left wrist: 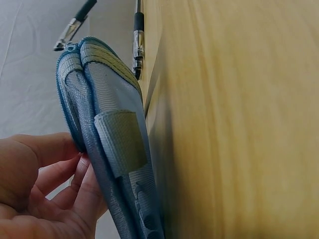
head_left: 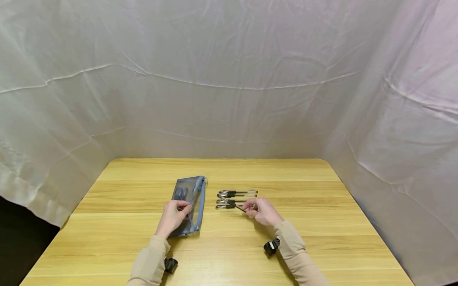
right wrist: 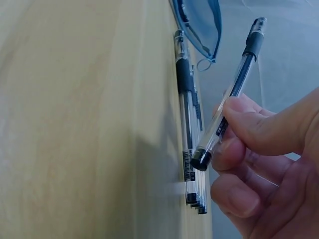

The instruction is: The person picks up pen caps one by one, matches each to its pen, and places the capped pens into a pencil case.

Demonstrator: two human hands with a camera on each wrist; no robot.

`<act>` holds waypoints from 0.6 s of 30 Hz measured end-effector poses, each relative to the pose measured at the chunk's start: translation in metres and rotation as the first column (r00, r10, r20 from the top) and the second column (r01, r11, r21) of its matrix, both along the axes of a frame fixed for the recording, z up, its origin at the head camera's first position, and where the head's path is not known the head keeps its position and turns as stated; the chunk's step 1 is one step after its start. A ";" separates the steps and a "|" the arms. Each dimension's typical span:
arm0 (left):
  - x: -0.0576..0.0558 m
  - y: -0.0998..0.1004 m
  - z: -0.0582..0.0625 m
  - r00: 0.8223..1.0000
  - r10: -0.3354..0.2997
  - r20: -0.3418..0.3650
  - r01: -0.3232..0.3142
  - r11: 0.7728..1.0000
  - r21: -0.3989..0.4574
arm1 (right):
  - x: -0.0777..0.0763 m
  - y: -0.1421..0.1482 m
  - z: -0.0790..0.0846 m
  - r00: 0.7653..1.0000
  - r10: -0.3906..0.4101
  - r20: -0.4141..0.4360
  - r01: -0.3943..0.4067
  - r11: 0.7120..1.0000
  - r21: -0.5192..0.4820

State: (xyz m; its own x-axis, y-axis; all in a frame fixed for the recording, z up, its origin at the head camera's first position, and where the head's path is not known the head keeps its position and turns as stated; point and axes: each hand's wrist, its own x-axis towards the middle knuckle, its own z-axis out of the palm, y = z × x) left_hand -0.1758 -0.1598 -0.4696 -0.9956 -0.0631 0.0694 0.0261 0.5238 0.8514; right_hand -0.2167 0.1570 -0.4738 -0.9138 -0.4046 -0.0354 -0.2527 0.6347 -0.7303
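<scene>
My left hand (head_left: 173, 216) pinches the edge of a blue mesh pencil case (head_left: 187, 183), holding its zipped mouth apart; the opening faces right. Dark rounded shapes (head_left: 181, 193) show on the case's mesh side. In the left wrist view, thumb and fingertips meet at the zip edge of the case (left wrist: 117, 144). My right hand (head_left: 264, 211) holds a clear-barrelled gel pen (right wrist: 241, 72) near its back end between thumb and fingers. That pen is raised, its black-gripped capped end pointing toward the case. Below it several similar pens (head_left: 237, 192) lie side by side on the table.
The wood-grain table (head_left: 304, 182) is enclosed by pale hanging cloth (head_left: 229, 111) at the back and sides. Black wrist cameras (head_left: 272, 247) sit on both sleeves, close over the tabletop. A metal ring (right wrist: 203, 64) hangs at the end of the case's zip.
</scene>
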 end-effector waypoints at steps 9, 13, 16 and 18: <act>0.000 0.000 0.000 1.000 0.002 0.006 -0.002 1.000 -0.002 | -0.002 0.003 0.001 0.996 0.078 0.041 -0.073 0.991 -0.116; 0.000 0.001 0.000 1.000 0.004 0.007 -0.004 1.000 -0.002 | -0.004 0.006 -0.001 0.991 0.119 0.064 -0.106 0.978 -0.180; 0.000 0.001 0.000 1.000 0.003 0.005 -0.003 1.000 -0.005 | -0.004 0.007 -0.001 0.985 0.148 0.091 -0.124 0.966 -0.226; 0.000 0.001 0.000 1.000 0.003 0.003 -0.003 1.000 -0.006 | -0.003 0.007 0.000 0.982 0.165 0.090 -0.139 0.959 -0.246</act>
State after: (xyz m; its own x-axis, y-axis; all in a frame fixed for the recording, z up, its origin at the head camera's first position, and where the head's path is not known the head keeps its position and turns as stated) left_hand -0.1756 -0.1590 -0.4696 -0.9956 -0.0657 0.0663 0.0216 0.5292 0.8482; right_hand -0.2201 0.1640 -0.4735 -0.8369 -0.5471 -0.0172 -0.2433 0.4000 -0.8836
